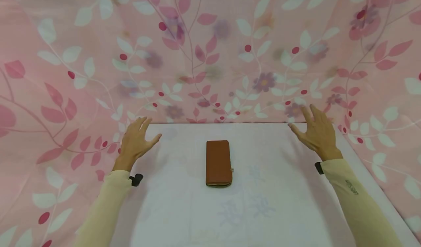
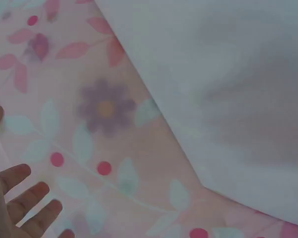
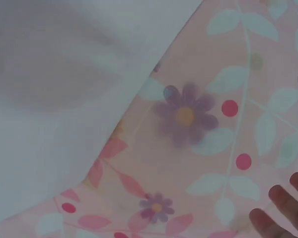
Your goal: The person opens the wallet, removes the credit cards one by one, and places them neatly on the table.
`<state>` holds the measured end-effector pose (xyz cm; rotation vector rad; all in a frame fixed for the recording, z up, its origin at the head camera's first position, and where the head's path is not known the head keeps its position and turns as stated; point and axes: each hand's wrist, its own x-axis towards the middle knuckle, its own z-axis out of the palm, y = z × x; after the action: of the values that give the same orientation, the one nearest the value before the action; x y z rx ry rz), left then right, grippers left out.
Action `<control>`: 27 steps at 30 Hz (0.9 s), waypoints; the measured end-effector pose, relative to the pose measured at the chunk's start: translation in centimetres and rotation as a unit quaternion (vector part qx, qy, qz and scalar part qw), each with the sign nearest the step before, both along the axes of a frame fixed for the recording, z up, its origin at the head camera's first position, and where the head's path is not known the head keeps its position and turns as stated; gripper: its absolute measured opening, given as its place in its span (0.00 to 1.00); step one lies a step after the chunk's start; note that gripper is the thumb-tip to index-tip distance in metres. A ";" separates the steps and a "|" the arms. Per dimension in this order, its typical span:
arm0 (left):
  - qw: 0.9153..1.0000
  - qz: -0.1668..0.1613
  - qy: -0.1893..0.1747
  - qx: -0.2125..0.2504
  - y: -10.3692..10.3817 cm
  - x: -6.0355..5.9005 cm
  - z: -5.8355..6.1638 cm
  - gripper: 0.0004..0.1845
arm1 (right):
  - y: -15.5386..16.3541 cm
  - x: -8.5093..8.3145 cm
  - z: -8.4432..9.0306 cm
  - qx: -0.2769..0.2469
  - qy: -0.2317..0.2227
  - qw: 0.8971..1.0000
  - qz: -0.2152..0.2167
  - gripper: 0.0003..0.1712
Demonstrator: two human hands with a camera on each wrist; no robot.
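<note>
Pink floral curtains (image 1: pixel 210 49) wall a white table (image 1: pixel 269 203). A brown wallet (image 1: pixel 218 163) lies at the frame's centre. Left hand (image 1: pixel 135 143) and right hand (image 1: pixel 316 132) hover at its sides, fingers spread wide, holding nothing.

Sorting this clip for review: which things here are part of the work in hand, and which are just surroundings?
In hand:
- brown wallet, lying flat and untouched between the hands
- left hand, open, raised to its left
- right hand, open, raised to its right

Surroundings:
- white table
- pink floral cloth behind and beside it
</note>
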<state>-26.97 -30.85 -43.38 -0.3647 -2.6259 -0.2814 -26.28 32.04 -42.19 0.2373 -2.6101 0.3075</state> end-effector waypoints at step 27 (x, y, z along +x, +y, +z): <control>0.952 -0.248 -0.123 -0.129 21.9 7.3 -7.8 0.41 | -8.1 3.4 -9.0 -0.012 0.109 0.981 0.161 0.03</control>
<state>-19.63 -8.96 -51.22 -1.1525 -2.7806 -0.1492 -22.83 23.96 -51.23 0.6516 -2.3447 0.3995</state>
